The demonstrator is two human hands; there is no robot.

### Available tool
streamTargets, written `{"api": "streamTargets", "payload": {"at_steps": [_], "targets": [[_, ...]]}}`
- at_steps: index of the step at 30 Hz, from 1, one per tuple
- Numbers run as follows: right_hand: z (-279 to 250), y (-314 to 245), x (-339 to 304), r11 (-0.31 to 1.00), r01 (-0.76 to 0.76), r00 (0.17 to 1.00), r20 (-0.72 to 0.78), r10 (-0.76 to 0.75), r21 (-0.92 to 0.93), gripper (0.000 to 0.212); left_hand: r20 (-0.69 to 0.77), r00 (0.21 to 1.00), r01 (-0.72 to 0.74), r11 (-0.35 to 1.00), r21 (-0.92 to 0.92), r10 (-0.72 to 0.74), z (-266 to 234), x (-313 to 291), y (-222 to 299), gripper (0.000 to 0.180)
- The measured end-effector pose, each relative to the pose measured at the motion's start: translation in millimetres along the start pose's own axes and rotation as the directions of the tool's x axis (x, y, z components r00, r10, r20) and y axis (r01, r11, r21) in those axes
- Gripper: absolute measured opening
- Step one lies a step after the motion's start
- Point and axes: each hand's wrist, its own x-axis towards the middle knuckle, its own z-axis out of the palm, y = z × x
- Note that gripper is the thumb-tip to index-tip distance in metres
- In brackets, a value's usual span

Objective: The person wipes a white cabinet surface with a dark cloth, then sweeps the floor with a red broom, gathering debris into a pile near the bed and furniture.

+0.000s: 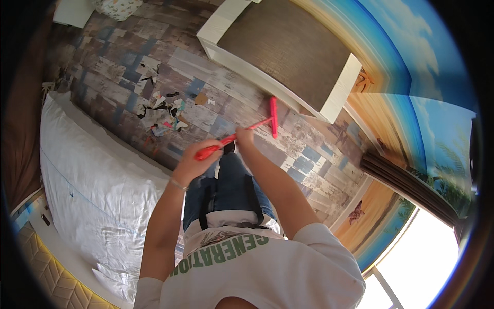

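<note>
Both of my hands are closed around the handle of a red T-shaped floor squeegee [274,110]. My left hand [197,157] grips it near the end of the handle. Further along the handle, closer to the head, is my right hand [244,138]. The squeegee head is low over the wood-look floor [231,98], beside the white cabinet; whether it touches the floor I cannot tell. Ahead and to the left, a heap of paper scraps and mixed litter [163,114] lies loose on the planks, apart from the squeegee.
A white cabinet with a brown top [283,46] stands along the painted wall at the far right. To my left is a bed with a white sheet [98,175]. A dark rolled curtain [411,185] hangs near the bright window on the right. A patterned bag-like thing [117,7] sits far left.
</note>
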Motion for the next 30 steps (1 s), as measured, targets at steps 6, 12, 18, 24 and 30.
{"api": "streamTargets", "payload": {"at_steps": [6,12,18,24,30], "targets": [[99,-54,-78,0.998,0.023,0.956,0.290,-0.038,0.057,0.039,-0.152,0.987,0.082,0.972,0.221,-0.049,-82,-32,51,0.021],[97,-60,-121,0.927,-0.039,0.920,0.375,-0.113,0.374,0.016,-0.033,0.998,-0.045,0.950,0.308,0.058,-112,-42,79,0.020],[85,-42,-87,0.945,-0.308,0.941,0.185,0.285,0.113,0.008,0.040,0.999,-0.002,0.999,0.051,0.000,-115,-32,15,0.017],[181,-43,-104,0.930,-0.341,0.893,0.356,0.274,0.140,0.011,-0.127,0.981,0.163,0.981,0.105,-0.149,-182,-42,5,0.014],[281,-94,-141,0.964,-0.182,0.910,0.404,0.092,0.192,0.010,-0.291,0.935,0.244,0.963,0.117,-0.202,-250,-49,26,0.015]]}}
